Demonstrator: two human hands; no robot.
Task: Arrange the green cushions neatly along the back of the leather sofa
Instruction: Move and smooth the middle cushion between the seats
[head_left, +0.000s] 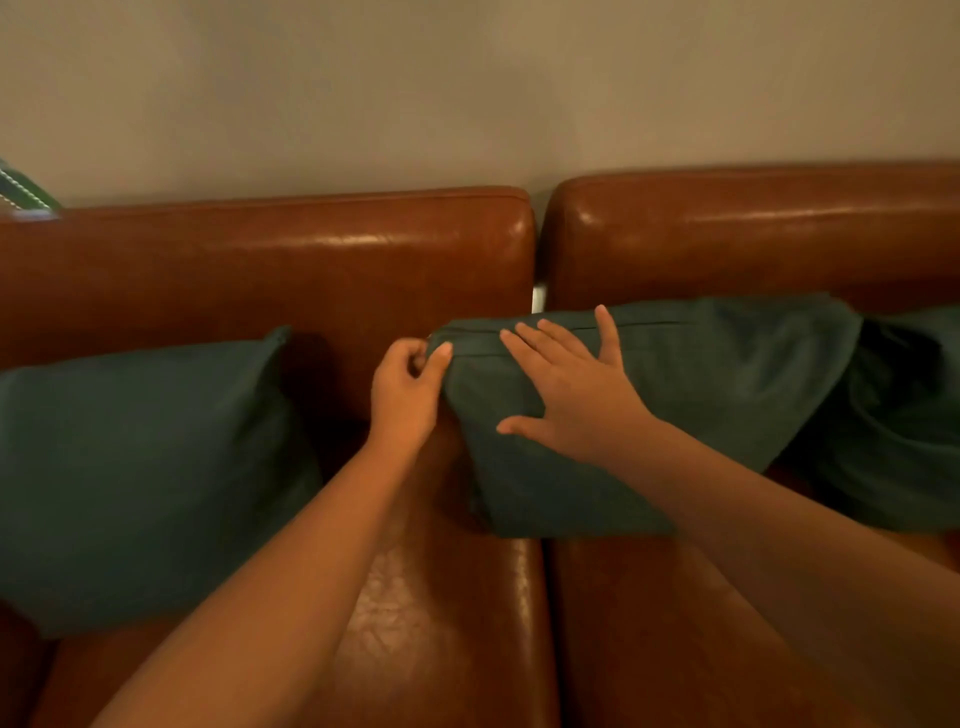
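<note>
We find no readable text, label, brand, number or sign anywhere here: the green cushions (649, 410), the leather sofa (311, 270) and the wall (467, 78) behind all appear unmarked.
</note>
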